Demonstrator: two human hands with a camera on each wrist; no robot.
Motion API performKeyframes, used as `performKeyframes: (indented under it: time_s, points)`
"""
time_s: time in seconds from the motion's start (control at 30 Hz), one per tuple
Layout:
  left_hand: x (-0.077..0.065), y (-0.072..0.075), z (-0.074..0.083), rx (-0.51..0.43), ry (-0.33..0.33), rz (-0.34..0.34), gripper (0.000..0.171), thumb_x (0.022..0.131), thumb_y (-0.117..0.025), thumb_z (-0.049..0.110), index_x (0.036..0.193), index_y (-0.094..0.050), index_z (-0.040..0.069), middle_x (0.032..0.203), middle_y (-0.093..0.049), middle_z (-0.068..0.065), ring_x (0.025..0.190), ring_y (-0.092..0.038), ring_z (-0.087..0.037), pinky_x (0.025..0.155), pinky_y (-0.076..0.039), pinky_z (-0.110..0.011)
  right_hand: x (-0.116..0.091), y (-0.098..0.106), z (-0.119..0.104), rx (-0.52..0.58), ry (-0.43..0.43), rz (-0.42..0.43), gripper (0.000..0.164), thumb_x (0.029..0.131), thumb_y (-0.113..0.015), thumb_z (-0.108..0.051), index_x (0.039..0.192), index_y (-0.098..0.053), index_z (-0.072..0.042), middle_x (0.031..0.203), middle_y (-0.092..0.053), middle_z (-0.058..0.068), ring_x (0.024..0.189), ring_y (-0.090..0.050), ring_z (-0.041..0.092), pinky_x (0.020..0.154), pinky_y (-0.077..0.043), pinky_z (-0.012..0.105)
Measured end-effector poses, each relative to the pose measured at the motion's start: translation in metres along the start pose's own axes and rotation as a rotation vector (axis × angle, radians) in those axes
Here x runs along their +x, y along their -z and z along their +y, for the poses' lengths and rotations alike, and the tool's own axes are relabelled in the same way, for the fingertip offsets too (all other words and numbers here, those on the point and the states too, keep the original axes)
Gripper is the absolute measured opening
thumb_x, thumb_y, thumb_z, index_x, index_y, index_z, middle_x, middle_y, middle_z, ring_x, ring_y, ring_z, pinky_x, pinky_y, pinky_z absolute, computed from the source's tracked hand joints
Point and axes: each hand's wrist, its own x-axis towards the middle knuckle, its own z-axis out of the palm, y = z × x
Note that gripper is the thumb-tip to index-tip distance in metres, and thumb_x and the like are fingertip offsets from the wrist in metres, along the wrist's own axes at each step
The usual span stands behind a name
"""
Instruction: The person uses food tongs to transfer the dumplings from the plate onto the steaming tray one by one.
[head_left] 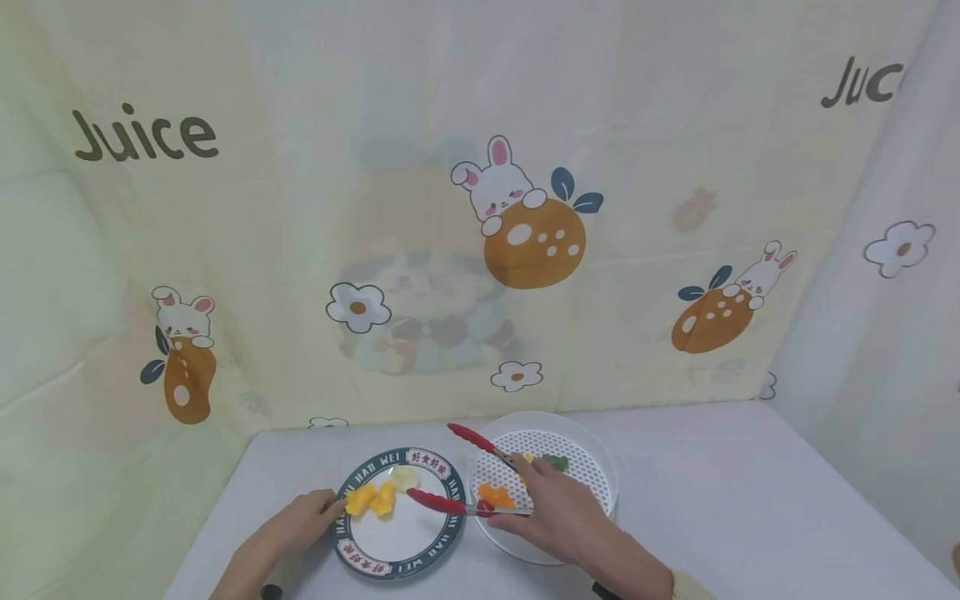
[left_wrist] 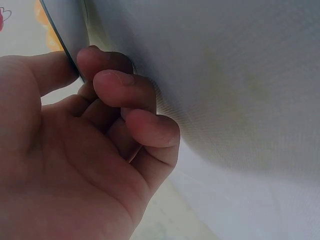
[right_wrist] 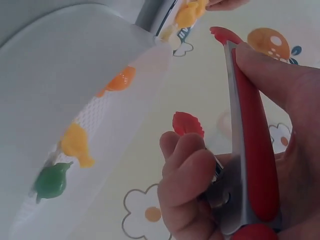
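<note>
At its left rim, a round plate (head_left: 397, 537) with a dark lettered border is pinched between the thumb and fingers of my left hand (head_left: 300, 521). Yellow pieces (head_left: 382, 500) and a pale piece (head_left: 406, 477) lie on it. My right hand (head_left: 558, 508) grips red-tipped metal tongs (head_left: 438, 502). Their arms stand apart with nothing between the tips; one tip is over the plate. Beneath the right hand is a white perforated basket (head_left: 603, 467). It holds an orange piece (head_left: 495, 496), a green turtle-like piece (right_wrist: 52, 181) and a yellow piece (right_wrist: 75, 144).
The plate and basket stand side by side on a white-covered table (head_left: 712, 500). Behind them hangs a pale curtain (head_left: 300, 208) printed with rabbits and flowers. Another curtain side (head_left: 885, 333) rises at the right.
</note>
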Motion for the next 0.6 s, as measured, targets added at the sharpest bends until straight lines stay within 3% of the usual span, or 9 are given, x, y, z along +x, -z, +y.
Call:
performKeyframes:
  time_s: [0.2,0.3,0.43,0.53,0.6]
  points:
    - [-0.001,0.001,0.002,0.01,0.015,-0.004,0.038,0.104,-0.049,0.032,0.114,-0.064,-0.002,0.085,-0.063,-0.004,0.08,-0.06,-0.016,0.08,-0.056,-0.041,0.013,-0.001,-0.009,-0.043,0.078,-0.031,0.09,0.074,-0.077,-0.067,0.145,-0.051,-0.018,0.137,-0.06,0.017,0.113,-0.064,0.034,0.088,-0.056,0.057]
    - [0.0,0.0,0.002,0.014,0.019,-0.006,0.039,0.104,-0.05,0.032,0.116,-0.063,-0.003,0.087,-0.063,-0.004,0.082,-0.061,-0.017,0.082,-0.056,-0.042,0.019,-0.003,-0.015,-0.088,0.116,-0.051,0.088,0.076,-0.075,-0.068,0.145,-0.051,-0.018,0.134,-0.061,0.016,0.101,-0.065,0.029,0.085,-0.057,0.055]
    - [0.001,0.0,0.001,0.02,0.015,-0.005,0.039,0.104,-0.05,0.032,0.116,-0.063,-0.002,0.086,-0.063,-0.003,0.082,-0.061,-0.016,0.082,-0.056,-0.042,0.026,-0.007,-0.022,-0.16,0.178,-0.061,0.083,0.08,-0.07,-0.069,0.143,-0.053,-0.018,0.121,-0.065,0.011,0.081,-0.059,0.02,0.073,-0.059,0.042]
    - [0.001,0.001,0.0,0.021,0.009,-0.005,0.038,0.104,-0.049,0.032,0.114,-0.064,-0.001,0.085,-0.062,-0.003,0.08,-0.059,-0.016,0.079,-0.056,-0.04,0.03,-0.012,-0.026,-0.194,0.22,-0.061,0.079,0.083,-0.068,-0.068,0.141,-0.054,-0.017,0.113,-0.066,0.008,0.075,-0.055,0.015,0.066,-0.056,0.035]
    - [0.001,0.001,0.0,0.018,-0.001,-0.003,0.036,0.104,-0.049,0.032,0.109,-0.064,0.0,0.082,-0.06,-0.004,0.077,-0.058,-0.016,0.075,-0.054,-0.037,0.032,-0.015,-0.029,-0.202,0.231,-0.065,0.077,0.083,-0.068,-0.067,0.14,-0.055,-0.017,0.111,-0.066,0.007,0.076,-0.056,0.015,0.068,-0.056,0.036]
